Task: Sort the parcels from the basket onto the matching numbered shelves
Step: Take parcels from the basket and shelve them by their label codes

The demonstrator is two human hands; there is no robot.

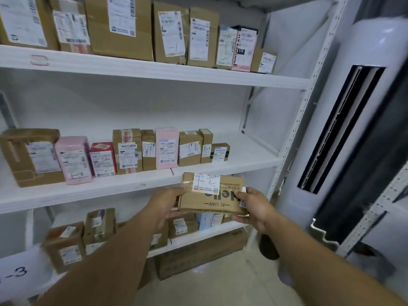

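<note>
Surfaces as I see them from my station:

- Held parcel (213, 196): matt brown corrugated cardboard, dark printed lettering, clear glossy tape across the top, white paper label with handwritten ink.
- Middle shelf (132, 182): white-painted board, smooth, faintly scuffed at the front edge.
- Shelf upright (309, 102): white-painted perforated metal.
- Pink boxes (74, 160): smooth pink card under shiny film.
- Red box (103, 159): glossy red card.
- Tall cabinet unit (362, 102): glossy white plastic, black louvred slot.
- Floor (220, 288): pale, smooth, slight sheen.
</note>
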